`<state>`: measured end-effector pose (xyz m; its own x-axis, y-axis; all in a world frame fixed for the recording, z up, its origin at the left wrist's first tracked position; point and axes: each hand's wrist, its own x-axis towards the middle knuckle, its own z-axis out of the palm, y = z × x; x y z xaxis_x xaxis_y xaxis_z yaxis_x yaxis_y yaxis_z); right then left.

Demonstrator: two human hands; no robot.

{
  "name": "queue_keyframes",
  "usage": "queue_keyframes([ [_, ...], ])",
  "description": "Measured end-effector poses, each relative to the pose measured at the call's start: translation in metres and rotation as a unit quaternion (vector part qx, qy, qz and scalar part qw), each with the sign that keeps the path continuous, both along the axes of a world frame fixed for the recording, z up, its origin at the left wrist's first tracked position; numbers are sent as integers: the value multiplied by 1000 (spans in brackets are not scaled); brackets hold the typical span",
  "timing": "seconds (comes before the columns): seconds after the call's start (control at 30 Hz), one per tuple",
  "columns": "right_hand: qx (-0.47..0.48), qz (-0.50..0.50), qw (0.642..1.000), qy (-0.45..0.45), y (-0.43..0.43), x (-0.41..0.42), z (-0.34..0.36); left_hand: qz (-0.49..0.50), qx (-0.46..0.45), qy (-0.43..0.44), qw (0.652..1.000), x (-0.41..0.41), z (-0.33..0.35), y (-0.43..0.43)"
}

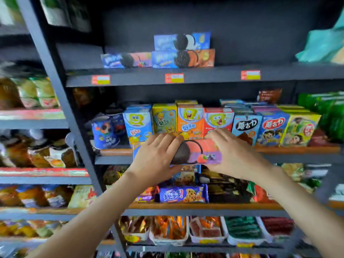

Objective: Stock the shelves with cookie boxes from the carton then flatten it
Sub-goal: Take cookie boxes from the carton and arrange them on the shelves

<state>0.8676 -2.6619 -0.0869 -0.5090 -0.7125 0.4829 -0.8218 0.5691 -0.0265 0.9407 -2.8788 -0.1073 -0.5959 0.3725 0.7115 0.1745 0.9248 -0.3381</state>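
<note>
Two-handed grip on pink cookie box [203, 152], centre frame: left hand [155, 158] curled round left end, right hand [235, 155] round right end.

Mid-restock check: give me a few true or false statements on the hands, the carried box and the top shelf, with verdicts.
1. Both hands hold one box. True: the left hand and right hand grip the pink cookie box.
2. The top shelf holds nothing. False: it carries three stocked boxes, one stacked on another.
3. The held box rests on the top shelf. False: it is held lower, in front of the cartoon boxes.
4. Three price tags line the top shelf's edge. True.
5. No carton is in view. True.
</note>
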Motion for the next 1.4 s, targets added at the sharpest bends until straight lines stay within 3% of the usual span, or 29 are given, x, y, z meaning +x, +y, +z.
queue_keyframes([
  [0.33,-106,50,991,66,-28,9,84,52,-24,151,987,10,85,-35],
  [0.67,-74,125,986,77,-96,-15,156,127,-38,189,973,-4,160,-107],
  [0.87,-105,95,990,-19,-156,-43,197,218,5,146,965,-29,193,-146],
  [1.0,-74,86,993,-38,-199,-65,209,270,45,107,956,-44,200,-171],
  [1.2,-22,54,998,-38,-246,-92,206,266,172,-45,947,-65,196,-202],
  [1.3,-7,35,999,-12,-253,-99,197,230,239,-30,943,-72,195,-206],
  [1.4,-28,9,998,62,-251,-95,185,197,229,44,952,-73,192,-204],
])
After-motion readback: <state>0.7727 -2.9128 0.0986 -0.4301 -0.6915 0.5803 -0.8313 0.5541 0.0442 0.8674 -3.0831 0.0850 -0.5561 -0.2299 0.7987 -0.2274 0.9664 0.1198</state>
